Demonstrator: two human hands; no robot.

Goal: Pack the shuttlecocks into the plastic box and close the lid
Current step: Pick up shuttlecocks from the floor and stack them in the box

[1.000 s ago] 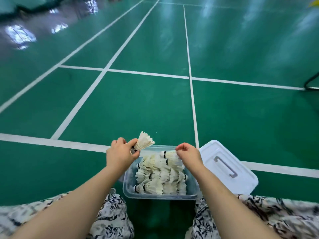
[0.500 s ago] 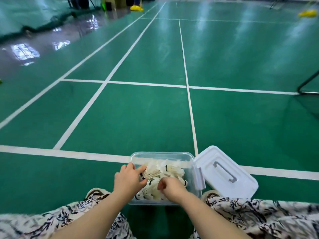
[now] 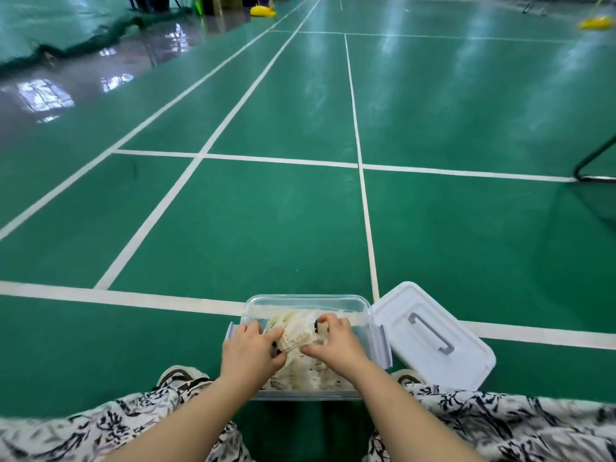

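Observation:
A clear plastic box sits on the green court floor between my knees, holding several white feathered shuttlecocks. Both my hands are inside it. My left hand pinches the cork end of a shuttlecock lying on top of the pile. My right hand has its fingers curled round the feathers of shuttlecocks at the pile's far side. The white lid with a grey handle lies flat on the floor, touching the box's right side.
My legs in black-and-white patterned trousers flank the box, with shoes beside it. White court lines cross the floor. A black metal frame with netting stands at the right edge. Yellow objects lie far off.
My hands came down from above the box into it, the left bringing its shuttlecock onto the pile. The camera tilted up, showing more of the court.

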